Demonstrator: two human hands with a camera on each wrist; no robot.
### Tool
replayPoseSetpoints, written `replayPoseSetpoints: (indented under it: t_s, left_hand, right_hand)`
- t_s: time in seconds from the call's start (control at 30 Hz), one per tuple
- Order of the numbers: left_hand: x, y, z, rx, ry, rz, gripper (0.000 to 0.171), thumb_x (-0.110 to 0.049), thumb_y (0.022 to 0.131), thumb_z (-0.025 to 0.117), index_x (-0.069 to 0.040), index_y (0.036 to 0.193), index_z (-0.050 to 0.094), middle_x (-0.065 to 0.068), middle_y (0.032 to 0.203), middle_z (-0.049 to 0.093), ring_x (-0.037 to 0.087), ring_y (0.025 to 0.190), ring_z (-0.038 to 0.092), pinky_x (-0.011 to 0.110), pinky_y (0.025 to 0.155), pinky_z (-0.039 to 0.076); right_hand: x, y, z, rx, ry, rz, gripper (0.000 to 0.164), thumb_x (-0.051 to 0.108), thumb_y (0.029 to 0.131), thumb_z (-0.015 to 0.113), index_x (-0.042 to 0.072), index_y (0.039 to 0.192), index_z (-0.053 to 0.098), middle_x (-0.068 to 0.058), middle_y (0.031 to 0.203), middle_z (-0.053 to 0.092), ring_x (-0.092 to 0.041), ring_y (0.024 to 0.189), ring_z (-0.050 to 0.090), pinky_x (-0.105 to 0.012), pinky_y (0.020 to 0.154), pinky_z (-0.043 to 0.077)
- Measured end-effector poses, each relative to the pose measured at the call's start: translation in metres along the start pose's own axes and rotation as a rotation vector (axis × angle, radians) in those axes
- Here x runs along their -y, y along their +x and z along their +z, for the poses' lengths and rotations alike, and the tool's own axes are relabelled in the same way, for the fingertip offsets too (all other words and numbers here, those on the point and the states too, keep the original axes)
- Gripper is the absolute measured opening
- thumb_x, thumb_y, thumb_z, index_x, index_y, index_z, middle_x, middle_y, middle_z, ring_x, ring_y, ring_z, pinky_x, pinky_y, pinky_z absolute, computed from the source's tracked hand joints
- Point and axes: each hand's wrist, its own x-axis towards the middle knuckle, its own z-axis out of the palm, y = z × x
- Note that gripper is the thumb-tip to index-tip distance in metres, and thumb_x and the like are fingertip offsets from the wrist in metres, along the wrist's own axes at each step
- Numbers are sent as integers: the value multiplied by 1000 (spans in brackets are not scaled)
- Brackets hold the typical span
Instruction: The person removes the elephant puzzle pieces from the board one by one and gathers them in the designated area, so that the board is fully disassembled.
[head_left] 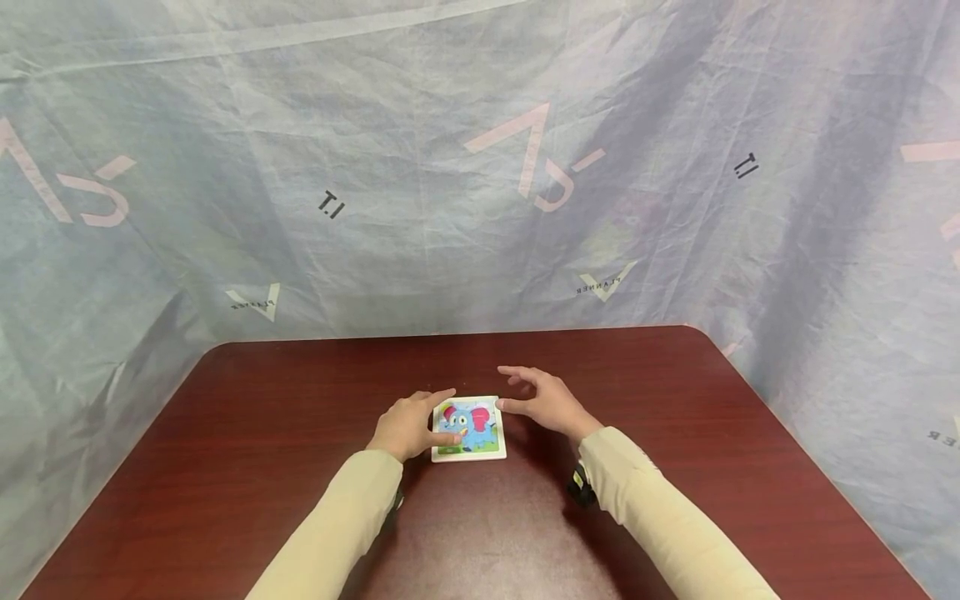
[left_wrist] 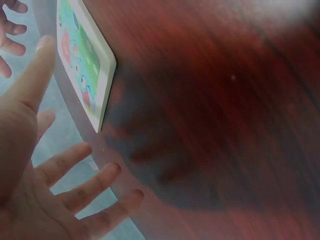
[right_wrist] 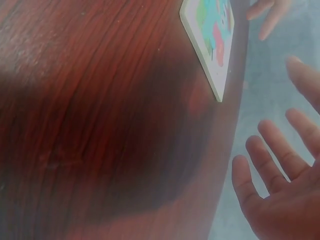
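Note:
A square jigsaw puzzle [head_left: 480,425] with a blue elephant picture and a white frame lies flat on the table in the head view. My left hand [head_left: 407,424] hovers at its left side, thumb reaching over the lower left of the picture. At the upper right corner is my right hand [head_left: 546,402], its fingers spread and slightly bent. In the left wrist view, the left fingers [left_wrist: 82,192] are spread apart beside the puzzle [left_wrist: 106,75], holding nothing. The right wrist view shows the right fingers [right_wrist: 272,160] likewise spread, with the puzzle [right_wrist: 205,47] beyond them.
The dark red wooden table [head_left: 285,400] has rounded far corners. A pale grey printed cloth [head_left: 420,167] hangs behind it and at both sides. A small black device [head_left: 581,486] sits under the right wrist.

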Motion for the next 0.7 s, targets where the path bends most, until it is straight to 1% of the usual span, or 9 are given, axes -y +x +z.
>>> replayPoseSetpoints:
  t_s: [0.17,0.33,0.57,0.7]
  left_hand:
    - [-2,0,1,40,22,-11,79,-41,78,89,-20,147,56,19,135,60,40,120,58,57,92,52]
    - [-5,-1,1,74,58,-32,79,-43,78,88,-19,146,57,18,133,60,38,119,56,57,92,52]
    - [-8,3,3,74,89,-51,80,-45,76,89,-22,146,57,15,126,59,35,111,56,54,86,54]
    - [-8,7,6,81,117,-67,82,-48,75,89,-24,147,57,15,125,58,34,109,55,53,83,55]
  right_hand:
    - [1,2,3,23,-24,-10,51,20,90,80,12,138,64,-18,123,65,-34,109,62,-46,93,50]
    - [2,4,4,41,-42,-4,51,20,90,80,9,137,64,-17,119,66,-33,107,62,-47,92,51]
    - [3,9,9,71,-67,-6,48,17,89,81,7,134,67,-15,115,68,-32,104,62,-45,91,51]
    - [3,12,12,84,-64,19,47,15,88,81,8,133,67,-14,112,67,-26,96,61,-40,86,51]
